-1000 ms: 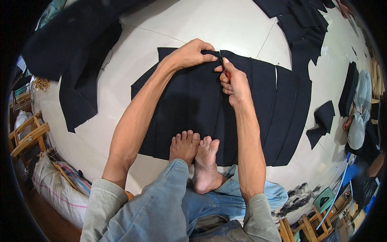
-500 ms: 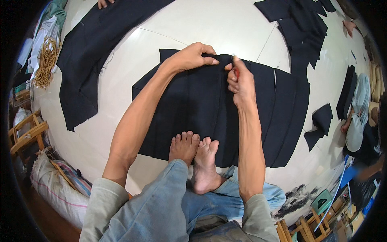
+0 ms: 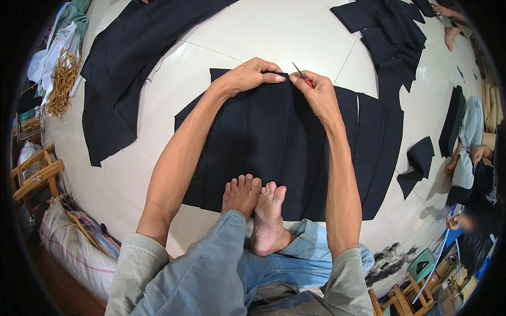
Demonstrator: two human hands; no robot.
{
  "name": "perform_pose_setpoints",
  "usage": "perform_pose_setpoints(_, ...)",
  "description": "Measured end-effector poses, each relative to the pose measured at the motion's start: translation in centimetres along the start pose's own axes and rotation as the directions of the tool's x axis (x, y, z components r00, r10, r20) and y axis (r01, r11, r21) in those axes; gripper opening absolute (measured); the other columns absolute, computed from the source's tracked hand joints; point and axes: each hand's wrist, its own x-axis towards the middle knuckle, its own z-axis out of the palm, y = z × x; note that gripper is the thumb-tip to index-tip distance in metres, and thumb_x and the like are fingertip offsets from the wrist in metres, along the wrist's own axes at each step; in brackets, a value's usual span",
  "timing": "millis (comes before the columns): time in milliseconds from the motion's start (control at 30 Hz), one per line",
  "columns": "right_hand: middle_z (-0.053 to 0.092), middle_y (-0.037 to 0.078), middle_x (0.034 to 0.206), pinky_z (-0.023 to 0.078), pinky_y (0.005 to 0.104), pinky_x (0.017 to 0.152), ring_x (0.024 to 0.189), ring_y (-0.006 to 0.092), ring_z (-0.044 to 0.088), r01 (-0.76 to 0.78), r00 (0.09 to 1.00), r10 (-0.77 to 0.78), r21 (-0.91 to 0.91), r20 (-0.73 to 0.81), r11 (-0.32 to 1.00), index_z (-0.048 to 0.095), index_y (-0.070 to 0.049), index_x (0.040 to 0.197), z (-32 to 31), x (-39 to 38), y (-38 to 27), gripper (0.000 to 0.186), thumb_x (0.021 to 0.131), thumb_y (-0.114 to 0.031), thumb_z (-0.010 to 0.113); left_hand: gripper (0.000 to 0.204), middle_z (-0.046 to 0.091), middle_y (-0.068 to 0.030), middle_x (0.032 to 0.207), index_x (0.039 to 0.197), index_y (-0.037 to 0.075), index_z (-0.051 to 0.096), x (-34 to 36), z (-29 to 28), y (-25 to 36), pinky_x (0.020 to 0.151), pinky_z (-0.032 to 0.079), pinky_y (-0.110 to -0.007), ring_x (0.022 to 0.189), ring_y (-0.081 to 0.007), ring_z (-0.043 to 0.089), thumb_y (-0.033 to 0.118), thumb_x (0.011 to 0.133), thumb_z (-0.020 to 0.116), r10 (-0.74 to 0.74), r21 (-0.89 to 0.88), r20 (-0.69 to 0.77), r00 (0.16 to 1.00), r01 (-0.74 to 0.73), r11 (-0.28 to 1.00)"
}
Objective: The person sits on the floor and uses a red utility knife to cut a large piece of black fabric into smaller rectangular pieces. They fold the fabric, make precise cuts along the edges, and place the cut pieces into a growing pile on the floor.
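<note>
A wide piece of black cloth (image 3: pixel 266 142) with several seams lies spread on the floor under my bare feet (image 3: pixel 255 197). Along its far edge, my left hand (image 3: pixel 253 75) is closed, pinching the fabric between thumb and fingers. Just right of it, thumb and finger of my right hand (image 3: pixel 319 97) meet the same edge. That hand also grips a small red-handled blade (image 3: pixel 298 69), its thin dark point sticking up past the cloth. Whether it is scissors or a knife I cannot tell; the fingers cover most of it.
More black cloth lies at the far left (image 3: pixel 113 89), far right (image 3: pixel 392 42) and right (image 3: pixel 419 163). Wooden frames (image 3: pixel 39 171) and a white sack (image 3: pixel 79 247) stand at left. A green stool (image 3: pixel 420 264) is at lower right. Other people sit along the right rim.
My right hand has turned, and the blade's point now shows above the edge. My left hand still pinches the cloth. The far-left cloth has shifted slightly right.
</note>
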Motion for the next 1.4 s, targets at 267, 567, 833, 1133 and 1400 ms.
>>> perform_pose_setpoints(267, 0.061, 0.004, 0.067, 0.042, 0.0304, 0.058, 0.061, 0.0134, 0.052, 0.229, 0.95, -0.263, -0.195, -0.167, 0.954, 0.073, 0.001, 0.096, -0.1, 0.9, 0.2, 0.025, 0.096, -0.023, 0.064, 0.025, 0.073, -0.0049, 0.088, 0.101, 0.007, 0.076, 0.2, -0.1, -0.1, 0.084, 0.05, -0.032, 0.083, -0.0151, 0.065, 0.031, 0.094, 0.071, -0.004, 0.068, -0.003, 1.0, 0.004, 0.998)
perform_pose_setpoints(567, 0.064, 0.007, 0.071, 0.046, 0.0305, 0.065, 0.066, 0.0135, 0.056, 0.071, 0.996, -0.075, -0.091, -0.043, 0.993, 0.074, 0.001, 0.105, -0.5, 0.4, 0.3, 0.031, 0.095, -0.026, 0.064, 0.023, 0.073, -0.0054, 0.086, 0.1, 0.008, 0.076, 0.0, 0.3, 0.0, 0.084, 0.051, -0.031, 0.083, -0.0156, 0.066, 0.029, 0.094, 0.07, -0.007, 0.044, -0.031, 0.999, 0.008, 0.999)
perform_pose_setpoints(833, 0.066, 0.011, 0.072, 0.049, 0.033, 0.067, 0.067, 0.0165, 0.06, 0.101, 0.995, -0.103, -0.131, -0.009, 0.986, 0.075, 0.002, 0.099, -0.1, 0.6, -0.3, 0.029, 0.094, -0.026, 0.067, 0.023, 0.072, -0.0048, 0.087, 0.1, 0.008, 0.076, 0.1, 0.2, -0.2, 0.083, 0.05, -0.031, 0.082, -0.0152, 0.065, 0.029, 0.094, 0.07, -0.04, 0.052, -0.034, 0.999, 0.042, 0.998)
perform_pose_setpoints(1133, 0.066, 0.01, 0.07, 0.05, 0.034, 0.068, 0.064, 0.0175, 0.059, 0.115, 0.968, -0.154, -0.191, -0.199, 0.975, 0.072, 0.002, 0.102, -0.3, 1.0, 0.5, 0.028, 0.095, -0.024, 0.063, 0.024, 0.072, -0.0047, 0.085, 0.101, 0.008, 0.076, 0.0, 0.3, -0.1, 0.082, 0.052, -0.032, 0.08, -0.0162, 0.066, 0.03, 0.095, 0.069, -0.044, 0.08, -0.051, 0.998, 0.048, 0.996)
perform_pose_setpoints(1400, 0.066, 0.009, 0.074, 0.05, 0.0318, 0.071, 0.07, 0.0165, 0.059, 0.063, 0.997, -0.067, -0.112, -0.031, 0.992, 0.074, 0.0, 0.102, -0.1, -0.1, 0.3, 0.026, 0.094, -0.023, 0.064, 0.028, 0.074, -0.0098, 0.089, 0.105, 0.006, 0.075, 0.1, 0.3, -0.2, 0.082, 0.055, -0.033, 0.082, -0.02, 0.069, 0.031, 0.094, 0.069, -0.04, 0.102, -0.055, 0.998, 0.045, 0.994)
